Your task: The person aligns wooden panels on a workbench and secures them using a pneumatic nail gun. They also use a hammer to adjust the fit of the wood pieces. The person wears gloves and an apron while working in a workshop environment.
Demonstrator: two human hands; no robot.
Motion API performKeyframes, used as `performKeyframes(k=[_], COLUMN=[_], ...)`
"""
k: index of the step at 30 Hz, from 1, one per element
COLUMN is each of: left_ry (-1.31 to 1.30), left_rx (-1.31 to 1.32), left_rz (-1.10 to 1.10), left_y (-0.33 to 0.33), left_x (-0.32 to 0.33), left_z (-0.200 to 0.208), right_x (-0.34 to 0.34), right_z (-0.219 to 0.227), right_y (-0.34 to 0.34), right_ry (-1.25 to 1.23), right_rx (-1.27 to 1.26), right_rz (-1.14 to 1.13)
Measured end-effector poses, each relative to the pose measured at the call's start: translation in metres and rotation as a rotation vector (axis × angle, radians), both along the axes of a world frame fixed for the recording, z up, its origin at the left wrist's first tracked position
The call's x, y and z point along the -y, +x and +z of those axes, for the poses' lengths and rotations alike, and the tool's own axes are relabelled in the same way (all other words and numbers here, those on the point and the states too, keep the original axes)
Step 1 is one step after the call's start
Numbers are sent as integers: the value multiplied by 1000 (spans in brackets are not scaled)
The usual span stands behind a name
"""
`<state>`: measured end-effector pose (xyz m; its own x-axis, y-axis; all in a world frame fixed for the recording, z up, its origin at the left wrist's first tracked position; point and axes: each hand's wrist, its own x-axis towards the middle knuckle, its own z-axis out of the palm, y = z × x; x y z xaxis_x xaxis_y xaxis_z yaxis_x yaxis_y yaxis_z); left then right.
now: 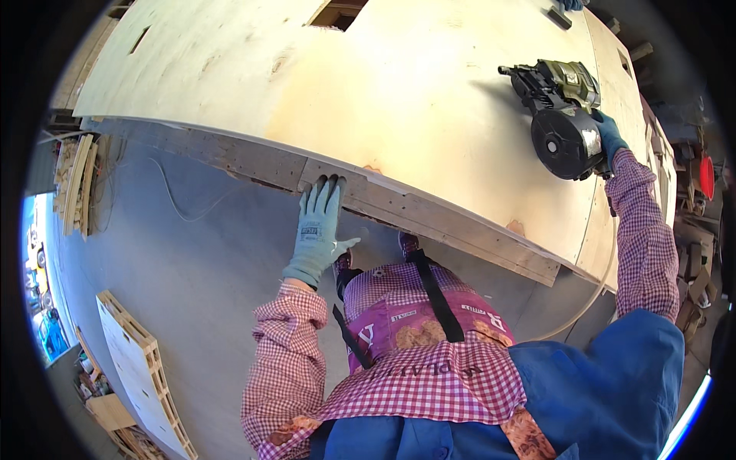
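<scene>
A large pale plywood panel (383, 84) lies across a timber frame and fills the upper view. My left hand (318, 226), in a light blue glove, presses flat with fingers apart against the wooden side rail (429, 218) under the panel's near edge. My right hand (611, 138), in a darker blue glove, grips the handle of a black and olive coil nail gun (563, 115), whose nose rests on the panel top toward the right. A hose (594, 295) runs down from the gun past my right sleeve.
Grey concrete floor (192, 261) spreads below the panel on the left. A wooden pallet-like frame (142, 368) lies at lower left, stacked timber (75, 180) at far left. A rectangular cutout (337, 14) opens in the panel's far side. Cluttered tools and a red object (705, 176) stand at right.
</scene>
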<state>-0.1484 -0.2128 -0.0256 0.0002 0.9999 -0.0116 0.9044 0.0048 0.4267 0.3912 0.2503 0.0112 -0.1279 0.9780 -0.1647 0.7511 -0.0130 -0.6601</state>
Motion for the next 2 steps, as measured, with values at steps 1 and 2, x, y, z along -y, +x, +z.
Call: performKeyframes(k=[1,2], left_ry=[-43,-96], left_rx=[-16,-25], left_rz=[-38,-85], left_y=[-13,-27], left_x=[-17,-29], left_z=[-3,-12], right_x=[6,14], right_z=[-20,-41], right_y=[18,38], right_ry=[29,66], right_rx=[-129,-258], right_rz=[-75,-149])
